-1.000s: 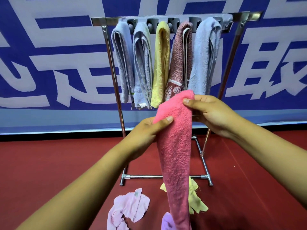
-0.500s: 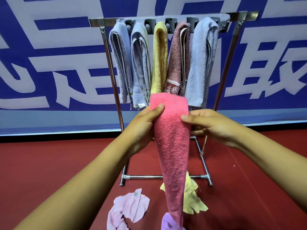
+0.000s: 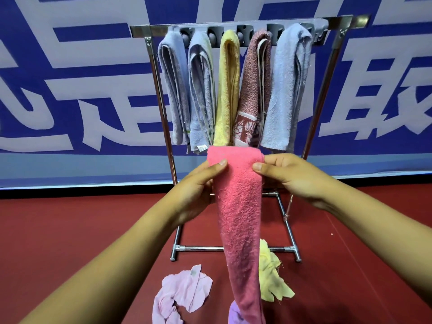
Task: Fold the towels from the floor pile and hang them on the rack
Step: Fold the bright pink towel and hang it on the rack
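Here, pink towel hanging vertically, folded top pinched by left hand, right hand

A blue banner with large white characters backs a dark red floor.

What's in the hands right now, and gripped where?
Both hold the pink towel near its folded top: left hand pinches the left edge, right hand the right edge. The rest hangs free.
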A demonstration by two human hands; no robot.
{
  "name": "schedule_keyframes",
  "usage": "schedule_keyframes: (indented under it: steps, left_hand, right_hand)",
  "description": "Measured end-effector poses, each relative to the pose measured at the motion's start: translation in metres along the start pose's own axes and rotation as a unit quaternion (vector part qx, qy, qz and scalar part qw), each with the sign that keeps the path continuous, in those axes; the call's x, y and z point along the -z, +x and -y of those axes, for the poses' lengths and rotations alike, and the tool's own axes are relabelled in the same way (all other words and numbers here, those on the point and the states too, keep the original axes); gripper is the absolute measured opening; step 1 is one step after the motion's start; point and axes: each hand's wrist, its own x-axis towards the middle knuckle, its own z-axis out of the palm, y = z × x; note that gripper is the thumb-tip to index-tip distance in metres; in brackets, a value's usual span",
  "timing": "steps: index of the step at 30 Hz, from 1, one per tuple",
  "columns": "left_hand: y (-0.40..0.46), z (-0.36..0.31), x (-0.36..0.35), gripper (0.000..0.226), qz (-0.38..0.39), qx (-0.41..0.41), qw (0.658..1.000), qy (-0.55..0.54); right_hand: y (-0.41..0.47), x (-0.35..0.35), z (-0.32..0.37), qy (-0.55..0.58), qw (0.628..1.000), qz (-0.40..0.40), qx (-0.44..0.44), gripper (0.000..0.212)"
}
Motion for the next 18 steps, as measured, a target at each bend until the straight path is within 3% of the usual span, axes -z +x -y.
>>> schedule_keyframes:
  steps: [4, 9, 18]
  left_hand:
    - [-0.009, 0.019, 0.003, 0.033, 0.021, 0.042, 0.997, 0.053]
    - [-0.007, 0.024, -0.007, 0.037, 0.025, 0.010, 0.997, 0.077]
    - [0.000, 0.012, -0.030, 0.042, 0.034, -0.047, 0.997, 0.049]
  right_hand:
    - [0.001, -0.002, 0.002, 0.026, 1.000, -0.005, -0.006, 0.020]
    - [-0.001, 0.001, 0.003, 0.069, 0.997, -0.034, -0.017, 0.019]
    - [0.000, 0.012, -0.002, 0.032, 0.998, -0.054, -0.027, 0.021]
